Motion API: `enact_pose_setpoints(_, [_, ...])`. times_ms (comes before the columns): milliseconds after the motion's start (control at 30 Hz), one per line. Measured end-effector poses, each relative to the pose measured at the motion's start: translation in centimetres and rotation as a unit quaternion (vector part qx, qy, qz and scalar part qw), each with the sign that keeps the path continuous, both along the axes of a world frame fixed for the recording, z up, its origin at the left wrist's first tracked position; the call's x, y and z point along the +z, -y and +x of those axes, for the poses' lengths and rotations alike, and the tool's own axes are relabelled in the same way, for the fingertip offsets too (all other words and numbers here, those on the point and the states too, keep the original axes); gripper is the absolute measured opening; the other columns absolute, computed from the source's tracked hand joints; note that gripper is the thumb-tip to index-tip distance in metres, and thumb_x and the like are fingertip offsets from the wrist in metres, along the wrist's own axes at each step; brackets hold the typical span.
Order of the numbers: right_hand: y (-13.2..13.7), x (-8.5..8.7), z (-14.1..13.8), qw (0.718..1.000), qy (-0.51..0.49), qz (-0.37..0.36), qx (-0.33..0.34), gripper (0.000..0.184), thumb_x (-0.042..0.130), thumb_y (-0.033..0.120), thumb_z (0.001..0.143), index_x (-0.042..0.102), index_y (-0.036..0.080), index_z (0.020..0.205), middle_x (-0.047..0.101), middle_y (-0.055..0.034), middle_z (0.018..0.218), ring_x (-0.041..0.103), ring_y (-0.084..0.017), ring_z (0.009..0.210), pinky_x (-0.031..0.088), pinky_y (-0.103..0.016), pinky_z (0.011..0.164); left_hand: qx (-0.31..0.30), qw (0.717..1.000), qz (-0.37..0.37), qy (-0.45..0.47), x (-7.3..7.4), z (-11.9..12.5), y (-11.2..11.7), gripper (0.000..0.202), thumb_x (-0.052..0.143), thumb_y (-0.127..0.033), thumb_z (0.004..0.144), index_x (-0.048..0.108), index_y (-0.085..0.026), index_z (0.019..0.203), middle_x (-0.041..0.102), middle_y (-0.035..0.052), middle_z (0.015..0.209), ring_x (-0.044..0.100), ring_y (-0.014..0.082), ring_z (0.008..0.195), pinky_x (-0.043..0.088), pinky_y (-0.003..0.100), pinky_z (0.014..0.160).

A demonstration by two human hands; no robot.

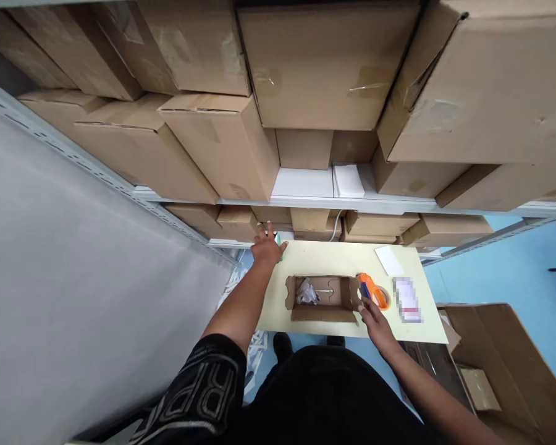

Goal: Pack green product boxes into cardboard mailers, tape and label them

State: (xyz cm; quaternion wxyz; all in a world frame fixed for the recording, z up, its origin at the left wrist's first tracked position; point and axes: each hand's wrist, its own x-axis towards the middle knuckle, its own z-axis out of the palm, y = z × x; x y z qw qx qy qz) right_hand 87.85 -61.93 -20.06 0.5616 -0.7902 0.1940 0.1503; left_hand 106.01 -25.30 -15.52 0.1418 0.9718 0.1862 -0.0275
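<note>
My left hand (265, 246) is at the far left corner of the pale table (315, 259), its fingers spread. Just beside it is a small green-and-white item (278, 238), partly hidden. An open cardboard box (327, 314) lies on the table with its flaps up. Inside it are a crumpled whitish wrapped bundle (307, 293) and a thin white piece (324, 290). My right hand (374, 319) is at the box's right end, fingertips closed on the flap's edge. Right behind that hand lies an orange tape dispenser (373, 290) with a roll of tape.
A white card (389, 261) and a blurred printed packet (406, 300) lie on the table's right side. Shelves (301, 182) full of cardboard boxes rise beyond it. A large open carton (505, 352) stands at lower right; white scraps (257, 355) lie on the floor at left.
</note>
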Motion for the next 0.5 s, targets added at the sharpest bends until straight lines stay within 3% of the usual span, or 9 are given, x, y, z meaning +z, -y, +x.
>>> enact_pose_setpoints(133, [0.8,0.9,-2.2,0.997,0.000,0.012,-0.071,0.061,0.059,0.066,0.086,0.064,0.022,0.127,0.071,-0.0115,0.131,0.065,-0.032,0.124,0.057,-0.047,0.098,-0.023,0.999,0.011,-0.029,-0.8,2.5,-0.9,0.059,0.061,-0.038,0.091,0.051,-0.011,0.143,0.045,0.0289,0.146,0.056,0.0431,0.120,0.046,0.053,0.097])
enact_pose_setpoints(233, [1.0,1.3,-3.4,0.997,0.018,-0.016,-0.075,0.054,0.062,0.063,0.085,0.066,0.022,0.120,0.072,-0.0122,0.128,0.066,-0.033,0.121,0.055,-0.048,0.100,0.006,1.000,-0.026,0.014,-0.9,2.5,-3.6,0.053,0.061,-0.036,0.089,0.057,-0.011,0.135,0.051,0.0257,0.138,0.060,0.0375,0.113,0.048,0.048,0.097])
enact_pose_setpoints(300, [0.6,1.7,-3.9,0.997,0.041,-0.024,-0.065,0.049,0.062,0.060,0.086,0.067,0.021,0.117,0.073,-0.0124,0.125,0.068,-0.032,0.119,0.053,-0.047,0.102,0.052,0.992,-0.097,0.059,-0.4,1.9,-6.0,0.049,0.062,-0.037,0.089,0.060,-0.012,0.131,0.057,0.0223,0.132,0.063,0.0313,0.108,0.049,0.042,0.095])
enact_pose_setpoints(367, [-0.2,2.4,-3.8,0.997,0.065,-0.029,-0.043,0.044,0.061,0.056,0.088,0.068,0.021,0.113,0.075,-0.0121,0.120,0.069,-0.031,0.114,0.052,-0.046,0.102,0.095,0.972,-0.190,0.099,0.6,0.9,-8.2,0.043,0.063,-0.038,0.088,0.064,-0.013,0.123,0.067,0.0147,0.112,0.065,0.0246,0.094,0.052,0.036,0.088])
enact_pose_setpoints(433, [-1.5,3.3,-3.0,0.996,0.084,-0.034,-0.010,0.041,0.062,0.055,0.088,0.071,0.020,0.107,0.077,-0.0110,0.112,0.070,-0.031,0.107,0.053,-0.045,0.098,0.144,0.936,-0.292,0.137,1.9,-0.7,-9.5,0.043,0.062,-0.043,0.088,0.064,-0.015,0.121,0.068,0.0069,0.092,0.062,0.0183,0.073,0.054,0.031,0.073])
enact_pose_setpoints(500, [-2.9,4.4,-1.7,0.995,0.095,-0.026,0.016,0.039,0.062,0.055,0.087,0.073,0.020,0.102,0.077,-0.0101,0.105,0.070,-0.030,0.102,0.054,-0.044,0.094,0.167,0.892,-0.379,0.181,3.5,-3.0,-9.5,0.048,0.063,-0.048,0.086,0.063,-0.017,0.123,0.066,0.0035,0.088,0.057,0.0134,0.062,0.051,0.026,0.060])
